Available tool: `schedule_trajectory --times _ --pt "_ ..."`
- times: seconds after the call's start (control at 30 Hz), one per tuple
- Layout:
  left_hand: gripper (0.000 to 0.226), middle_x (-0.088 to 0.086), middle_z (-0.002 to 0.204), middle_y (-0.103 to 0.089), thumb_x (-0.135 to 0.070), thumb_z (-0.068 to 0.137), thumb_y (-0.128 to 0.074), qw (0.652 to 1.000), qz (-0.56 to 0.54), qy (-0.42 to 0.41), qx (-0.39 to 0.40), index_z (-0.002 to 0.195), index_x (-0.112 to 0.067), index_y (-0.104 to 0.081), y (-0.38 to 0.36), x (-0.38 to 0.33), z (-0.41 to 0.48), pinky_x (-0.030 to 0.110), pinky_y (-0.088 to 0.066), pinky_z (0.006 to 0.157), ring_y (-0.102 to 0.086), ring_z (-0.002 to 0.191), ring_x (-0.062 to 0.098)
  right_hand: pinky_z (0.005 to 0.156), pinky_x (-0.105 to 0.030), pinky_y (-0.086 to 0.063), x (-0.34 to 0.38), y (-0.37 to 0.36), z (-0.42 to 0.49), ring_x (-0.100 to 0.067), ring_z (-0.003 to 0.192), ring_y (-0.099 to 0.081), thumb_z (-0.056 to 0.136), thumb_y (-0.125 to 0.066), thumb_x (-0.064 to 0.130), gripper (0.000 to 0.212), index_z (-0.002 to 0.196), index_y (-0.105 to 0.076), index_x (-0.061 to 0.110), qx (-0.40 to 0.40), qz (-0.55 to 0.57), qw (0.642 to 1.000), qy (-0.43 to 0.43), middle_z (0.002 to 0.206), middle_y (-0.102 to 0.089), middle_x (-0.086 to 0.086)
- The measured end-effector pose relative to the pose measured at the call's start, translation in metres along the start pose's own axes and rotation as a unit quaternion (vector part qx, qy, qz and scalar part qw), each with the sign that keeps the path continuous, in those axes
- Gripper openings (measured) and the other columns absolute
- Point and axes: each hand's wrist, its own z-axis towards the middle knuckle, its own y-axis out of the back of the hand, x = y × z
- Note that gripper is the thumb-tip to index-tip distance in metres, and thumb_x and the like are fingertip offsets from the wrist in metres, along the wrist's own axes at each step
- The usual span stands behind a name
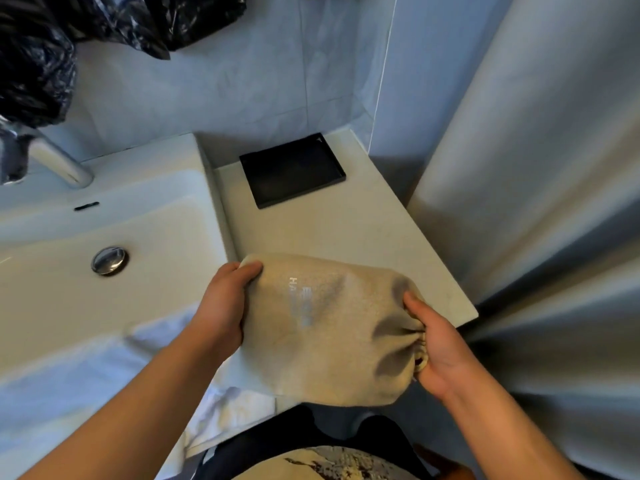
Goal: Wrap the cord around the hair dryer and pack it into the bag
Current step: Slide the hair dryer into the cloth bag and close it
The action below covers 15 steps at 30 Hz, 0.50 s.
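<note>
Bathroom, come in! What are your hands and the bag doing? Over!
Left hand grips one end of beige cloth bag. Right hand pinches its gathered mouth. Hair dryer out of sight. Nothing blocking.

Beige bag (322, 327) with pale lettering; black tray (292, 171); white sink (104, 299).

Bulging beige drawstring bag (322, 327), mouth gathered shut, lies sideways.

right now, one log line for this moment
bag: bulging, mouth gathered | left hand: grips bag's closed end | right hand: pinches mouth | dryer: not visible
</note>
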Motion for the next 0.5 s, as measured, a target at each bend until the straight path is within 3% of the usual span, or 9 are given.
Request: schedule_trajectory --times 0.1,0.2,0.37,0.43,0.5 --pt "0.016 0.011 0.093 -0.061 -0.028 0.095 -0.056 0.999 0.002 -0.008 -0.031 0.096 -0.012 -0.057 -0.024 -0.007 -0.005 0.041 -0.05 0.075 -0.059 0.083 0.025 0.073 -0.036 -0.055 0.026 0.014 0.013 -0.023 0.08 -0.073 0.089 -0.059 0.035 0.032 0.103 -0.072 0.01 0.027 -0.014 1.0 -0.002 0.091 -0.077 -0.011" --pt "0.02 0.012 0.101 -0.062 -0.031 0.094 -0.056 0.999 0.014 -0.013 -0.043 0.1 -0.012 -0.058 -0.031 -0.013 -0.006 0.045 -0.05 0.082 -0.059 0.091 0.027 0.053 -0.026 -0.055 0.037 0.017 0.021 -0.018 0.069 -0.073 0.092 -0.056 0.037 0.031 0.103 -0.071 0.011 0.051 -0.009 0.998 -0.019 0.082 -0.076 -0.008" --pt "0.02 0.011 0.101 -0.063 -0.031 0.095 -0.056 0.997 0.0 -0.013 -0.071 0.1 -0.012 -0.059 -0.042 -0.018 0.003 0.044 -0.049 0.081 -0.06 0.091 0.026 0.036 -0.018 -0.045 0.057 0.017 0.042 -0.012 0.048 -0.066 0.095 -0.053 0.034 0.03 0.101 -0.069 0.01 0.07 -0.01 0.996 -0.046 0.064 -0.072 -0.004" --pt "0.02 0.013 0.101 -0.064 -0.031 0.093 -0.057 0.997 -0.014 -0.002 -0.077 0.1 -0.013 -0.06 -0.043 -0.018 0.012 0.045 -0.05 0.082 -0.06 0.091 0.027 0.038 -0.019 -0.047 0.065 0.014 0.052 -0.012 0.05 -0.067 0.095 -0.053 0.032 0.028 0.1 -0.068 0.009 0.076 -0.016 0.996 -0.05 0.064 -0.072 -0.004" --pt "0.021 0.013 0.1 -0.064 -0.032 0.092 -0.058 0.997 -0.028 0.007 -0.077 0.099 -0.013 -0.06 -0.045 -0.016 0.024 0.046 -0.051 0.082 -0.061 0.09 0.028 0.057 -0.028 -0.054 0.071 0.012 0.063 -0.018 0.07 -0.073 0.093 -0.055 0.032 0.031 0.106 -0.069 0.008 0.073 -0.035 0.996 -0.048 0.083 -0.077 -0.009"
